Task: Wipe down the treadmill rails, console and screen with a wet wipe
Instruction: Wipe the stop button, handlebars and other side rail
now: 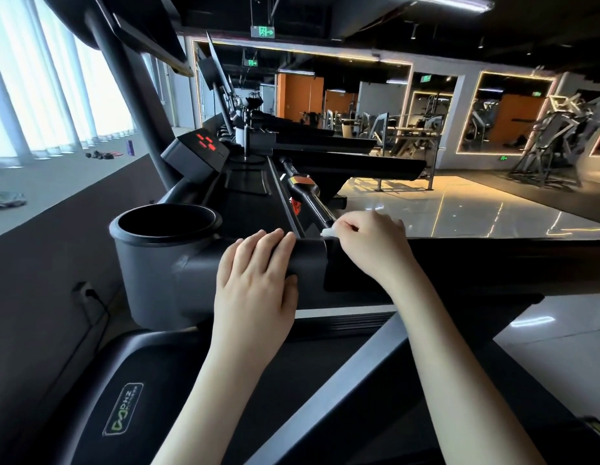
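My left hand [256, 280] lies over the top edge of the treadmill console [245, 196], fingers on top and thumb against its near face. My right hand [372, 243] pinches a small white wet wipe [327, 232] and holds it against the near end of the black handlebar [307, 193] that runs across the console. A black cup holder [164, 223] sits at the console's left corner. The display [204, 144] shows red segments farther along. A side rail [359, 374] slopes down below my right forearm.
More treadmills [325, 139] stand in a row beyond this one. A wall socket with a plugged cable [87, 292] is low on the left. White curtains [40, 95] cover the windows at left. Glossy floor [459, 209] and weight machines [553, 146] lie to the right.
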